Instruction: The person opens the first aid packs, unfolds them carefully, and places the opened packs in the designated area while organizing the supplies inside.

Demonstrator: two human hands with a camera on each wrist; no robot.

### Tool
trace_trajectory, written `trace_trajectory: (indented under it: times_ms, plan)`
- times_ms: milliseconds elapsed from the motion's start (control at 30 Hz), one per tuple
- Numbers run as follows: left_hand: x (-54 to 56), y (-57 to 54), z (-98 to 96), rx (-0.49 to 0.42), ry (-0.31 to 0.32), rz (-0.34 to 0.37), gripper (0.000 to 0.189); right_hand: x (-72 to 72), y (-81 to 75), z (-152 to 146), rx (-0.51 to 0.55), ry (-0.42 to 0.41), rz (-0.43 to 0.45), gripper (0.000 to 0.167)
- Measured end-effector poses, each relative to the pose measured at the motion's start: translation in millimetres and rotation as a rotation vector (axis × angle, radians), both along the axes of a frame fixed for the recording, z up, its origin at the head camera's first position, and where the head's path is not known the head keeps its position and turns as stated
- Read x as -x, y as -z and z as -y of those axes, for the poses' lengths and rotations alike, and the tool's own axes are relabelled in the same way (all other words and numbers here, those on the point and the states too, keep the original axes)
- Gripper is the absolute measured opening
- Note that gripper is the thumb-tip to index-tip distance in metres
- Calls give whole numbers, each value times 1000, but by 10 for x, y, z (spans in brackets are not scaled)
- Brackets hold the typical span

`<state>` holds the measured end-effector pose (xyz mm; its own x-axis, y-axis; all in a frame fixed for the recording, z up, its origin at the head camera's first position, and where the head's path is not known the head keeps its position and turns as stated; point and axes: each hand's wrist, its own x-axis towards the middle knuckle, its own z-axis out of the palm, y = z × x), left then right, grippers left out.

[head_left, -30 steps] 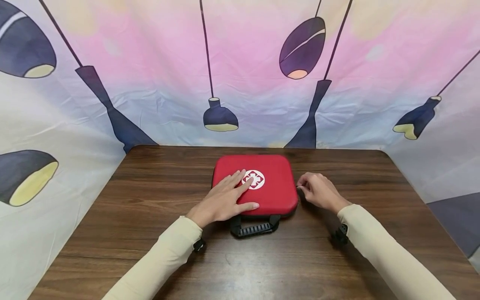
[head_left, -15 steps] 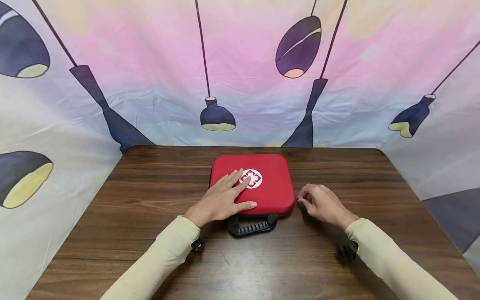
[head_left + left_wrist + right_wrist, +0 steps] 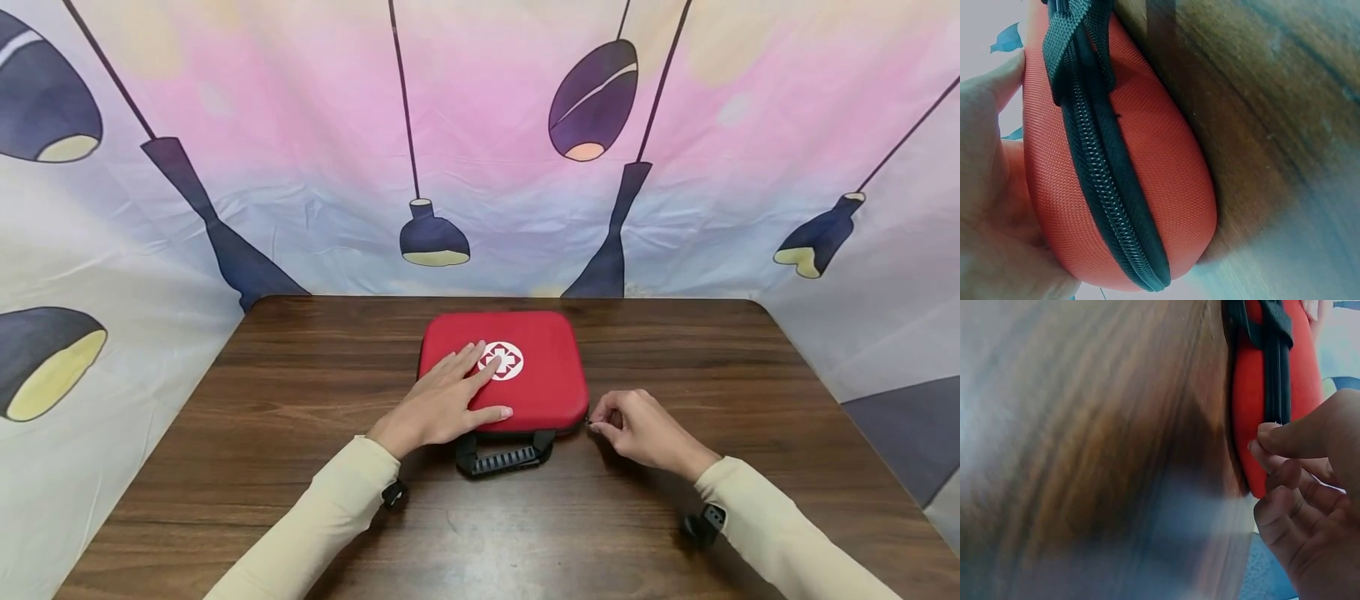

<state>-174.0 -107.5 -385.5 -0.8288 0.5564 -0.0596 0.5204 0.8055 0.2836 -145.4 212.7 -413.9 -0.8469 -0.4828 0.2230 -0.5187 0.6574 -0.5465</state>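
Observation:
A red first-aid case with a white cross emblem lies flat on the table, its black handle toward me. My left hand rests on the lid's left part, fingers spread. At the case's front right corner, my right hand pinches the small zipper pull between thumb and forefinger. In the right wrist view the fingertips mostly hide the pull, at the end of the black zipper band. The left wrist view shows zipper teeth running round the case's side, with the lid down.
The brown wood-grain table extends around the case on all sides. Behind it hangs a cloth backdrop printed with lamps. Both wrists carry a small black device; the right one sits close to the tabletop.
My right hand has moved toward me along the case's right side to its front corner, pinching the zipper pull. My left hand has stayed on the lid.

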Motion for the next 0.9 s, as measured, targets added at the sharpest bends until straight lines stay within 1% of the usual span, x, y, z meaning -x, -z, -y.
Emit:
trace_trajectory:
  times_ms: [100,367,467,600,700,900]
  plan:
    - [-2,-5,2,2,-2,2,85,-34,5,27,22,-5,21,19]
    - [0,-19,0,-6,0,5,84,-138,-5,196,27,-25,46,19]
    - [15,-17,-13,1,2,7,85,-168,-16,251,11,-13,34,19]
    - [19,-7,-23,-4,6,-2,85,-191,-17,282,-3,27,24,19]
    - [10,5,-22,-5,1,-13,84,-194,6,279,7,50,1,18]
    - [-22,8,-3,32,-31,-39,82,-147,65,257,21,79,-97,18]
